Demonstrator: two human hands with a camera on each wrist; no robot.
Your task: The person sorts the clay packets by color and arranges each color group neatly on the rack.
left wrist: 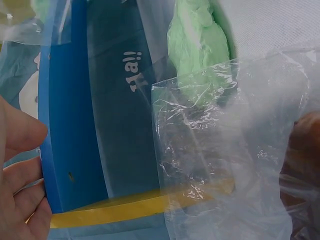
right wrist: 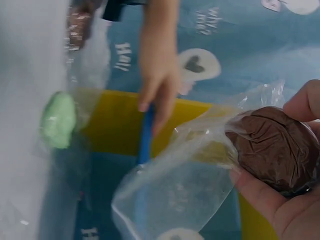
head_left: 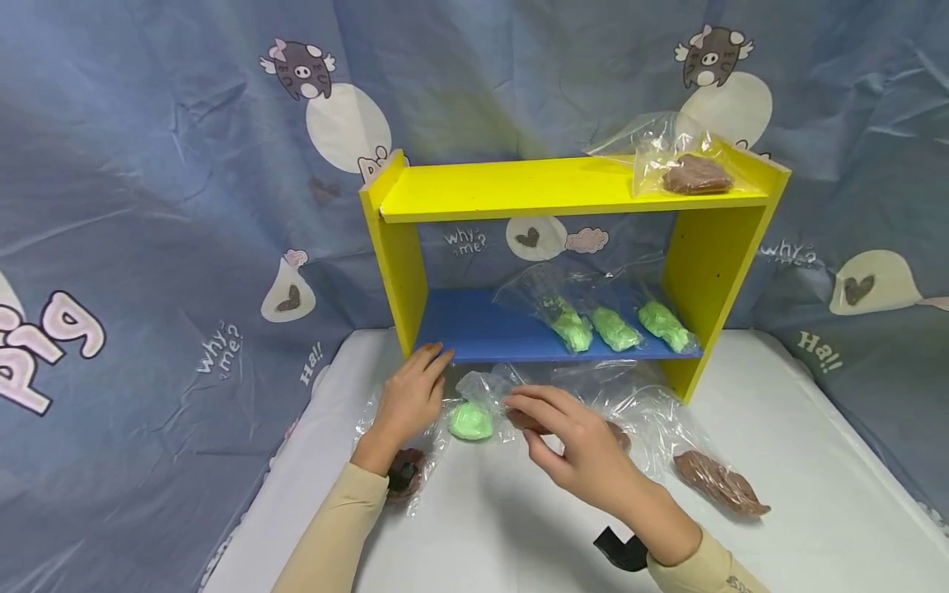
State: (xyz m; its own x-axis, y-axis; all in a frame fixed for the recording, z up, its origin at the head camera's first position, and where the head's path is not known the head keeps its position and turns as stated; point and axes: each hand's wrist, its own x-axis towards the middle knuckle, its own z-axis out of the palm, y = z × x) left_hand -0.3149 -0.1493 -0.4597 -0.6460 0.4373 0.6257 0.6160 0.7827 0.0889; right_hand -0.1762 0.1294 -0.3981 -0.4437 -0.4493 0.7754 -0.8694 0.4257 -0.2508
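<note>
My right hand grips a flattened brown dough-like lump in a clear plastic bag, thumb and fingers on its sides; the bag's loose end spreads out past the lump. It hovers in front of the small yellow-and-blue shelf unit. At the front left corner of the unit, my left hand holds the edge of the blue shelf board between thumb and fingers. Just right of that hand, a bagged light green lump lies on the white table. Three more bagged green lumps sit on the blue board's right half.
A bagged brown lump rests on the yellow top board, at the right. More bagged brown lumps lie on the white table, one partly behind my left wrist. A patterned blue cloth hangs behind.
</note>
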